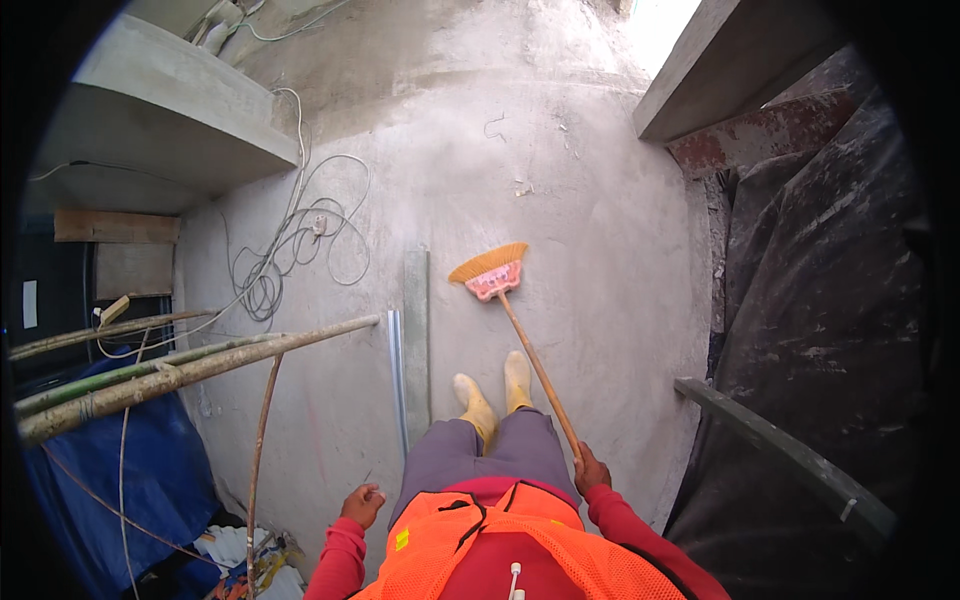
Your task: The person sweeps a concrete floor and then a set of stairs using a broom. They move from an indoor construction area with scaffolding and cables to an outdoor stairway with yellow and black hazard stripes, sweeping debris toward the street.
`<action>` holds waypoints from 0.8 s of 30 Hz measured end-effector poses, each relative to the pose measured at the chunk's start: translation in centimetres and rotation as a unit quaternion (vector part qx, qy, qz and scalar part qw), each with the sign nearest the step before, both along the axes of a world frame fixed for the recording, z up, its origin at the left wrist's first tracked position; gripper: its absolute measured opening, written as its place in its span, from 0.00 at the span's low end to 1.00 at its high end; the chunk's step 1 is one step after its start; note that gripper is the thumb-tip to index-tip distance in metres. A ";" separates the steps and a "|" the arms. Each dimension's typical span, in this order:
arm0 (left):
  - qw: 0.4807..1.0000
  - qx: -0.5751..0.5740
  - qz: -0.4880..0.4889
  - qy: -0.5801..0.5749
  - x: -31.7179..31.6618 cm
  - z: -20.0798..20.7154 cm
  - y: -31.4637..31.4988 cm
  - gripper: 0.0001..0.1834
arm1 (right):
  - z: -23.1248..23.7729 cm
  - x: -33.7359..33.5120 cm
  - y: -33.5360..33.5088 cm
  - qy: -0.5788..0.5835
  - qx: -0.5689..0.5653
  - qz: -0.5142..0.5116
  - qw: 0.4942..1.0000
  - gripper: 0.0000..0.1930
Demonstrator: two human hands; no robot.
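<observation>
Gripping the broom [534,360] near its upper end, your right hand [592,470] holds it slanted so the bristles [488,262] reach the floor [620,300] beyond your boots [517,380]. Your left hand [363,505] hangs loosely curled, apparently empty.

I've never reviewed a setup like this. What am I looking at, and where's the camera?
There's no machine here, just a person's two bare hands. The single wide fisheye picture comes from a camera on the person's head, looking down, so edges bend near the rim. The right hand holds a broom by its wooden handle; the left hand is empty, fingers loosely curled. On the grey concrete floor lie a tangled cable, a long grey-green bar and a shiny metal strip.
</observation>
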State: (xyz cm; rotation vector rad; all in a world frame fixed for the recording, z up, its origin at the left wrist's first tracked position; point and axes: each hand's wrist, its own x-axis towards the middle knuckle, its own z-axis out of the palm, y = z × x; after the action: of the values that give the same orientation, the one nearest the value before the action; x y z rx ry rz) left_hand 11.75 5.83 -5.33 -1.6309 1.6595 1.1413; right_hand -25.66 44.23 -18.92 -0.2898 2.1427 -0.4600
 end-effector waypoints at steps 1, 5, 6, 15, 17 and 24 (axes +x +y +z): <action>1.000 0.008 -0.005 0.008 -1.0 0.0 -0.3 0.27 | -0.7 -0.9 -3.1 -0.027 0.061 0.000 0.998 0.28; 0.992 -0.002 -0.059 0.109 -9.5 1.0 -4.5 0.27 | -3.4 -9.2 -20.5 0.033 0.024 0.025 0.999 0.24; 0.988 0.003 -0.075 0.132 -12.3 1.2 -6.2 0.26 | -3.7 -11.6 -24.3 0.091 -0.057 0.024 0.994 0.23; 0.944 -0.112 -0.144 0.276 -20.7 -1.1 -19.9 0.23 | 5.4 -15.2 -15.0 0.092 0.071 0.069 0.991 0.30; 0.947 -0.152 -0.190 0.209 -17.1 -3.1 -21.4 0.24 | 8.8 -12.0 -5.7 0.125 0.061 0.061 0.988 0.29; 0.976 -0.111 -0.171 -0.079 -7.3 -4.5 -16.4 0.25 | 10.4 -10.5 13.0 0.053 0.197 0.020 0.979 0.25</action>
State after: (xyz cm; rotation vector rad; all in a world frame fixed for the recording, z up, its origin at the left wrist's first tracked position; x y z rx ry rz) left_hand 4.48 -10.56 -9.81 -1.4443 1.9219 0.6605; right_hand -36.18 57.23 -8.56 -0.1340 2.2708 0.0083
